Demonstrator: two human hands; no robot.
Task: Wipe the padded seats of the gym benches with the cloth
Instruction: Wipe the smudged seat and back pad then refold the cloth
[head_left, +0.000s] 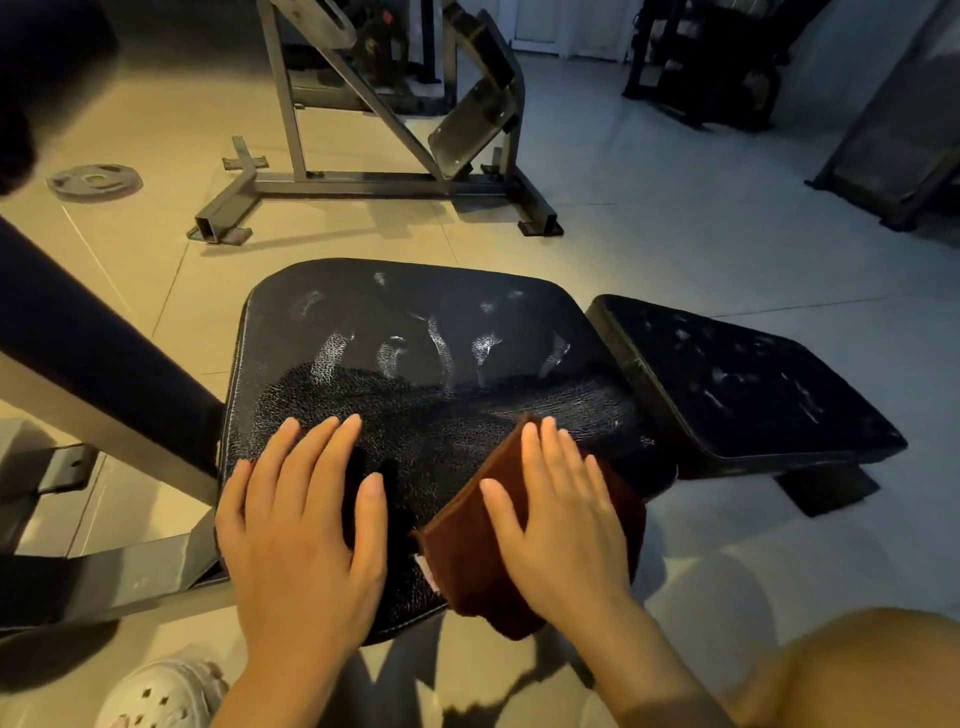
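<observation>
I am pressing my right hand (561, 519) flat on the brown cloth (467, 561), fingers straight and slightly spread, while my left hand (301, 525) is resting open, fingers close together, on the black padded seat (415, 338). The cloth is lying folded at the seat's five o'clock corner, partly hanging over the edge. It is looking soft and limp, so I am judging palm pressure better than a pinch. The cracked vinyl is probably gripping the fabric. Pale streaks are waiting toward twelve o'clock, with open pad there; the second pad (737, 379) is sitting just beside, at three o'clock.
</observation>
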